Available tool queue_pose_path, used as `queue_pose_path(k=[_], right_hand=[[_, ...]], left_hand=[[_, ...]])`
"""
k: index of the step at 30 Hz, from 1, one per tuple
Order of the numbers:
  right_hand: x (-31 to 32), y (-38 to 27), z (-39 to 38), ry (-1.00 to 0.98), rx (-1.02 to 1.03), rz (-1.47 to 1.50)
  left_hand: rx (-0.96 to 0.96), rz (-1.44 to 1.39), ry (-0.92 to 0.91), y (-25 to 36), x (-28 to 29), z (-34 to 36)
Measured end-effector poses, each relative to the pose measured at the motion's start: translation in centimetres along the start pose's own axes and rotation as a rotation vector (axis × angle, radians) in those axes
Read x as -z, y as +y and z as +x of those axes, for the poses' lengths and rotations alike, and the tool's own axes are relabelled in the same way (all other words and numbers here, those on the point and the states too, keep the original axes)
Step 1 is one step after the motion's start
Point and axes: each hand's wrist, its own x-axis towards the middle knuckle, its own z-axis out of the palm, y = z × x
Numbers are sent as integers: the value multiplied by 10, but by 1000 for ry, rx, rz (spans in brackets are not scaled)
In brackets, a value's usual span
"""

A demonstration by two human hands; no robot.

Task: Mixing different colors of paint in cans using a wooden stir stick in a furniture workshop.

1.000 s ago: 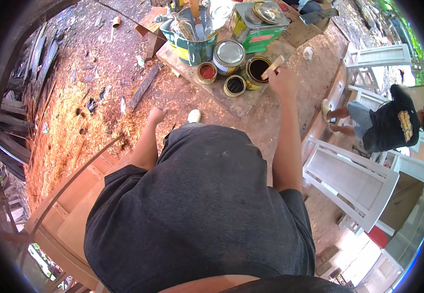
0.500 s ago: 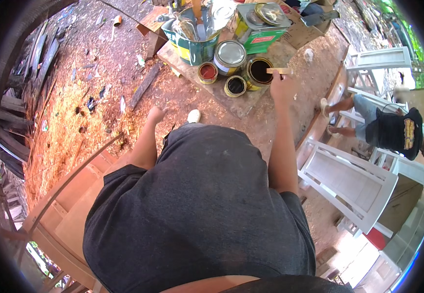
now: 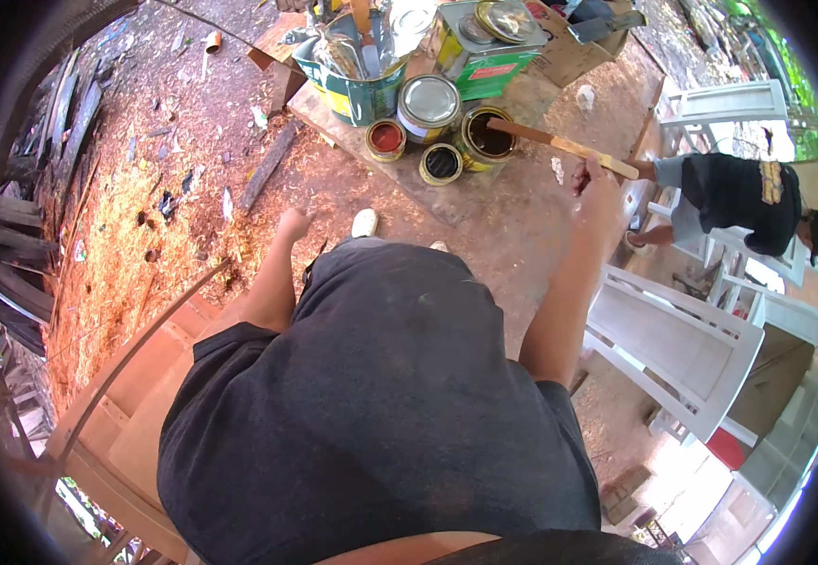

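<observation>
My right hand [image 3: 598, 195] grips a flat wooden stirring stick [image 3: 564, 144] near its pale end. The stick's brown-stained end reaches over an open can of dark brown paint [image 3: 490, 135]; whether its tip touches the paint is hard to tell. Beside that can stand a smaller can of black paint [image 3: 442, 164], a can of red paint [image 3: 386, 138] and a larger lidded can [image 3: 429, 102]. My left hand [image 3: 293, 225] hangs in loosely curled form, away from the cans, with nothing visible in it.
Behind the cans are a green bucket of brushes [image 3: 351, 89] and a square tin [image 3: 489, 61]. Another person [image 3: 743, 202] bends among white furniture pieces [image 3: 677, 339] at right. A wooden furniture piece [image 3: 145, 405] stands at left, near wood shavings and a loose board [image 3: 269, 168].
My right hand has moved right, away from the paint can, drawing the stick out so its stained length shows. The other person has shifted and bends lower. My left hand barely moved.
</observation>
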Motion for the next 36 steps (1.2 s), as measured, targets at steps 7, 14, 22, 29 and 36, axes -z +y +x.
queue_pose_path(k=[7, 14, 22, 29, 36], right_hand=[[38, -27, 0, 4, 24, 232], [41, -44, -8, 12, 88, 248], [36, -59, -16, -39, 144, 304], [30, -73, -23, -31, 184, 304], [29, -85, -32, -39, 232, 292]], left_hand=[[21, -51, -74, 2, -4, 7], [14, -48, -83, 20, 6, 2], [16, -50, -65, 20, 9, 2], [-24, -3, -2, 10, 3, 8], [7, -20, -60, 19, 11, 6]])
